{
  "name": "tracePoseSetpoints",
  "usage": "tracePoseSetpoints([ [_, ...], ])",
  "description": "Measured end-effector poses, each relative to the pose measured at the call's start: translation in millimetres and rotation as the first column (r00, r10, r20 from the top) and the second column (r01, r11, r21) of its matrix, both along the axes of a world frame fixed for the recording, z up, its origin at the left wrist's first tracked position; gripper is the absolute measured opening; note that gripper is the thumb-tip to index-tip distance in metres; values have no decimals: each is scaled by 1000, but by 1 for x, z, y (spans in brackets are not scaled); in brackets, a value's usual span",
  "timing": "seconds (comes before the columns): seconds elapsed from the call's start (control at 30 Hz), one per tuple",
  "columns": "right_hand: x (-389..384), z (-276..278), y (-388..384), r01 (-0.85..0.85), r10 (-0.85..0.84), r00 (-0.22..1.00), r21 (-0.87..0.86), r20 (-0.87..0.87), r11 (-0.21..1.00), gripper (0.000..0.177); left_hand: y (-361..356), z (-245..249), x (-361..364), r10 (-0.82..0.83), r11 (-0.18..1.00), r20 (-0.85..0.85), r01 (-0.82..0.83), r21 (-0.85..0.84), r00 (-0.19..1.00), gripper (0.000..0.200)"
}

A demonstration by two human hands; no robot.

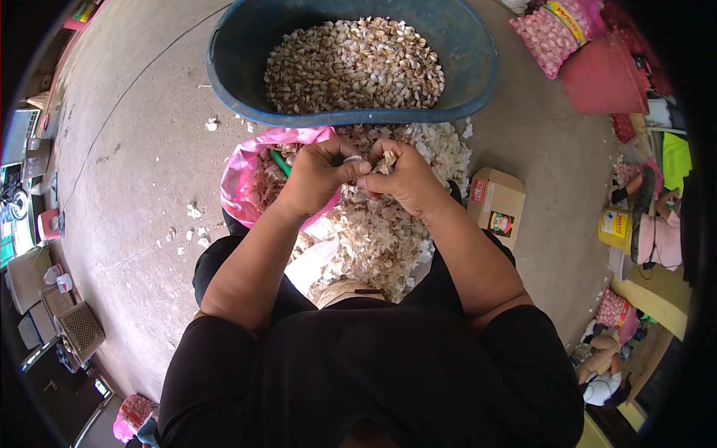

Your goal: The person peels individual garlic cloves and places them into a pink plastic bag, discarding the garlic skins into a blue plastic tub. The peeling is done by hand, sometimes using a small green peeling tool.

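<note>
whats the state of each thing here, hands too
left hand, pinching small pale piece
right hand, holding brownish papery piece
blue tub, upright, part full of cloves
pink bag, open
papery skins, loose, heaped
mesh bag, bulging
cardboard box, open or shut unclear

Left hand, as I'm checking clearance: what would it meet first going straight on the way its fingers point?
The left hand would probably meet the right hand first, at its fingertips, though this one view leaves depth unclear.
</note>
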State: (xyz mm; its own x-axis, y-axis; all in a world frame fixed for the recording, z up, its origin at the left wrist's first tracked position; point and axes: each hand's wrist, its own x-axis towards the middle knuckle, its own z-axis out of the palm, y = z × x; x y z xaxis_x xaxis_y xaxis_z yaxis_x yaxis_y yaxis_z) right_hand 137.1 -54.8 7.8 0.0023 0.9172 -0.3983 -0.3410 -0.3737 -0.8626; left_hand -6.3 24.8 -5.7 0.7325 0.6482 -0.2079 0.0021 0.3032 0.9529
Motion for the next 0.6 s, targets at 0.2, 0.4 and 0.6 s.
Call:
tracePoseSetpoints([
  [0.2, 7, 12, -1, -88, 56, 960, -108, -275, 990, 21, 2, -2, -5, -92, 927, 179, 150, -344, 980, 16],
  [0.4, 17, 14, -3, -112, 57, 907, -108, -417, 988, 18, 4, -4, -8, -35, 792, 207, 154, -591, 978, 15],
  [0.6, 21, 6, 1, 28, -85, 945, -181, -315, 983, 16, 5, -7, -3, 76, 789, 39, -37, -614, 996, 18],
])
